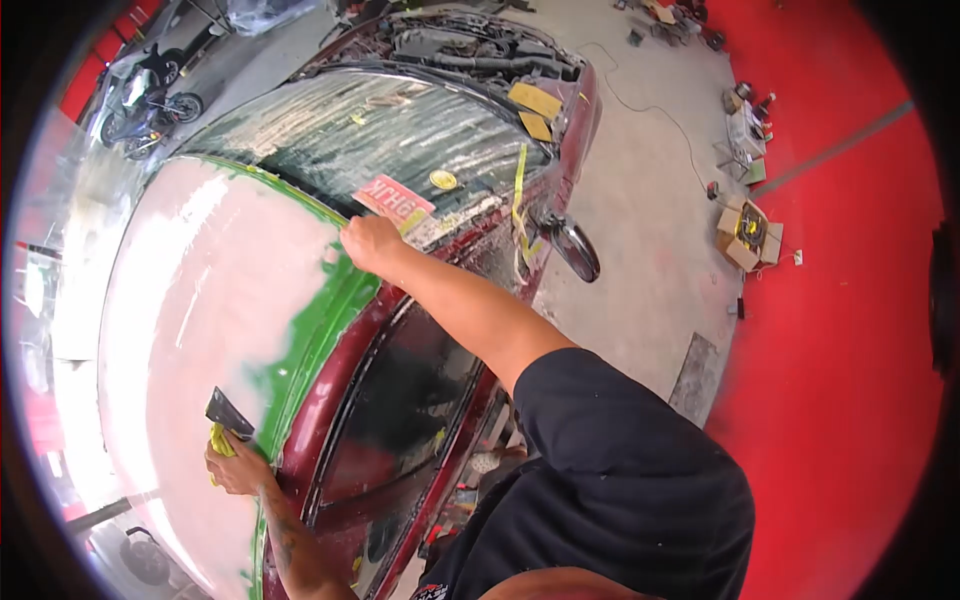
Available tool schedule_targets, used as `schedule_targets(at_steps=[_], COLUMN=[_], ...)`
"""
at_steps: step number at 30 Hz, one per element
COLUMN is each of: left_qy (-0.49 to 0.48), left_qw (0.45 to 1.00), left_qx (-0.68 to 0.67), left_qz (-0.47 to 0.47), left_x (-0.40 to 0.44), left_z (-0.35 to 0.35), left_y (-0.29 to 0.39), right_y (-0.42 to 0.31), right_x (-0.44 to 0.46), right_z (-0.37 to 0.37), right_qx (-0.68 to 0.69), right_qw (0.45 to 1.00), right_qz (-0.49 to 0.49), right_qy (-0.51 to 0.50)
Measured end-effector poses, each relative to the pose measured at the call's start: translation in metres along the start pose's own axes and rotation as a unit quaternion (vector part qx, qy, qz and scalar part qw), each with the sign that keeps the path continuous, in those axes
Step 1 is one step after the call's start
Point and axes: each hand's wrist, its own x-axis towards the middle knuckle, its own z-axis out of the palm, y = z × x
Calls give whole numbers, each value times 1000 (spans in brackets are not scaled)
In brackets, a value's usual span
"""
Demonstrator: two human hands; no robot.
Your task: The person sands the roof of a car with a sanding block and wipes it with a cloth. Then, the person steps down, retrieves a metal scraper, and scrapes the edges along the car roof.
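My left hand (pixel 238 466) is closed around a putty knife (pixel 228 412) with a dark, flat blade, above the car's roof (pixel 200 300). Something bright yellow shows between the fingers; whether it is a handle or a lump of filler cannot be made out. The roof is sanded pale pink-white, with a green band along its side edge. At the roof's front corner, beside the windshield (pixel 330 125), my right hand (pixel 370 243) rests with curled fingers. Whatever those fingers hold, if anything, is hidden. A red and white plate (pixel 395 199) lies on the windshield just past it.
Yellow pieces (pixel 536 97) lie near the open engine bay (pixel 470 45). The side mirror (pixel 572 248) sticks out from the car. A cardboard box (pixel 742 236) and a cable are on the floor by the red wall. A motorcycle (pixel 145 105) stands far left.
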Motion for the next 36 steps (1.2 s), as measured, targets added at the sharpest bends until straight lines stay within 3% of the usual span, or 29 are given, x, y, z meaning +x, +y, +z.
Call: schedule_targets(at_steps=[18, 24, 26, 30, 32, 34, 35, 36], left_qy=[26, 33, 38, 34, 133, 226, 301, 363], left_qw=[999, 999, 999, 999, 981, 958, 890, 783], left_qx=[-22, 3, -1, -21, -98, -32, 48, 130], left_qz=[4, -3, -9, -8, 101, 173, 339, 488], left_x=[-2, 1, 1, 7, 16, 50, 64, 70], left_z=[3, 10, 15, 20, 39, 80, 74, 66], left_y=[0, -3, -7, -13, -36, -84, -99, -116], right_y=[1, 23, 38, 69, 118, 191, 244, 306], right_x=[-4, -42, -77, -151, -193, -199, -196, -206], right_z=[-9, -6, 3, 23, 31, 17, -2, -34], right_qx=[2, 104, 313, 353, 246, 130, 156, 96], right_qw=[999, 995, 939, 915, 918, 912, 904, 938], right_qz=[-5, 1, -60, -97, -225, -294, -325, -287], right_qy=[-54, -10, 131, 170, 214, 253, 230, 170])
